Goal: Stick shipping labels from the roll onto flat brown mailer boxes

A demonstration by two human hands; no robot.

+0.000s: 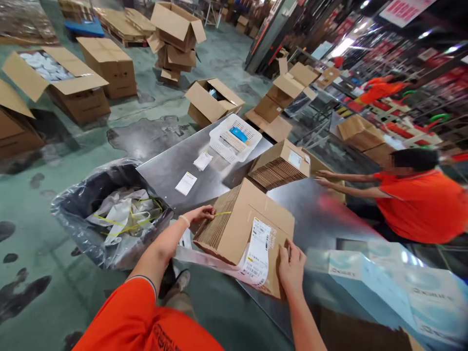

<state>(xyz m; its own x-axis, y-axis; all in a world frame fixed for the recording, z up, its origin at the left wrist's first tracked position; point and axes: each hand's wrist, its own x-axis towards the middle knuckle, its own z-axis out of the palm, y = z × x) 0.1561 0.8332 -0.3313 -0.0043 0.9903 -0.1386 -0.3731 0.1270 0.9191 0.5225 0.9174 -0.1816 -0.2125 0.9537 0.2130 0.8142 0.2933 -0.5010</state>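
Observation:
A bundle of flat cardboard boxes (268,207) rests tilted at the near edge of the metal table. My left hand (200,214) is closed at its left side, pinching a yellow strap (223,213) that runs onto the top. Against the right edge of the bundle, my right hand (292,265) grips the cardboard with bent fingers. A printed label sheet (259,251) lies on the top face. From it a pale strip (210,258) hangs across the front of the bundle toward the left.
Left of the table stands a lined bin (124,219) with discarded strips. Behind the bundle are white cards (186,183), a white basket (236,139) and another cardboard stack (280,165). A co-worker (420,195) reaches in from the right. Blue-white cartons (383,287) sit nearby.

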